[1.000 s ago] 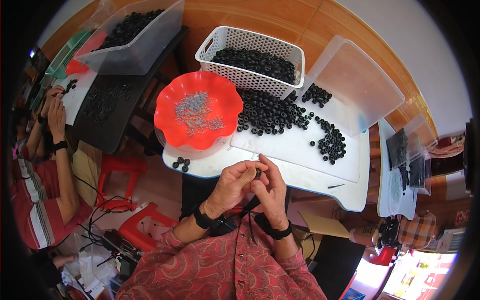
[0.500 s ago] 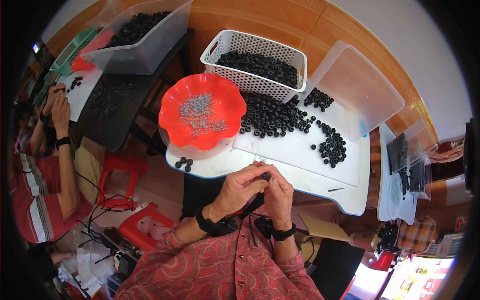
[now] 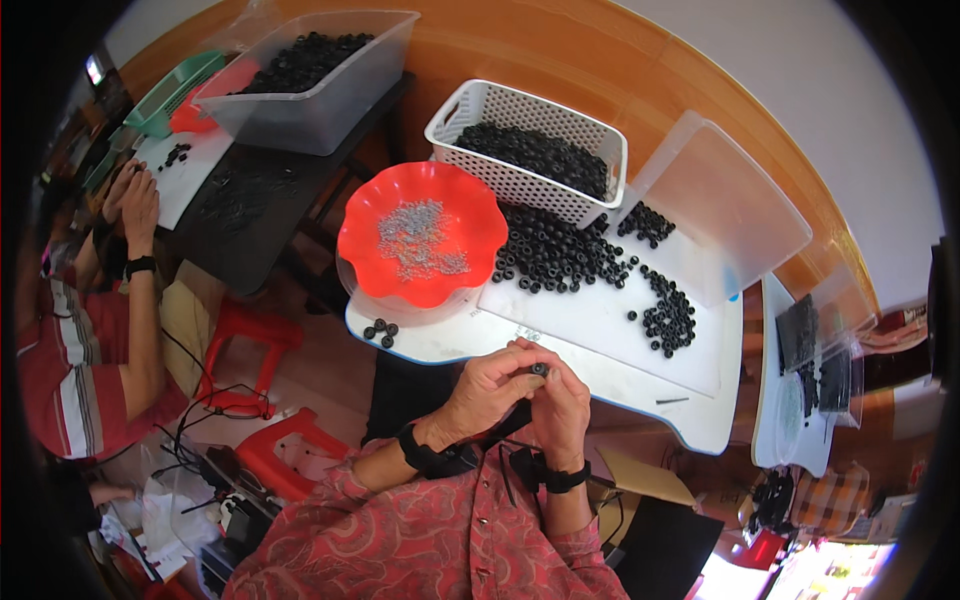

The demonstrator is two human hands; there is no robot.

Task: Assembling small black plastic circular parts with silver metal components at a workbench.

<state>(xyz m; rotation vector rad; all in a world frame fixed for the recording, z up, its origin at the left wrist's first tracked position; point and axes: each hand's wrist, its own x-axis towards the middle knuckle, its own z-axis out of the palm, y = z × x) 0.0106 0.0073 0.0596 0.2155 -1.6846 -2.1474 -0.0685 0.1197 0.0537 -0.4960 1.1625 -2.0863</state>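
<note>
Close to the near edge of the white table (image 3: 440, 345), my two hands meet around one small black ring-shaped part (image 3: 539, 369). My left hand (image 3: 487, 388) pinches it from the left, and my right hand (image 3: 562, 405) closes on it from the right. Its round face with a central hole shows between the fingertips; the rest is covered. Beyond my hands a red wavy-rimmed bowl (image 3: 365, 215) holds many tiny silvery pieces. A heap of the same black parts (image 3: 560, 250) lies on a white board (image 3: 600, 325), and a few black parts (image 3: 381, 332) sit left of my hands.
A white perforated basket (image 3: 530, 190) full of black parts stands at the back, beside a translucent tilted bin (image 3: 720, 210). A thin dark tool (image 3: 672, 401) lies at the right. Left, another person's hands (image 3: 135, 200) work at a dark table (image 3: 240, 215). Red stools (image 3: 285, 450) stand below.
The view has shifted slightly, so the table and its contents sit lower and further right. My hands stay together on the black part, whose holed face now shows more.
</note>
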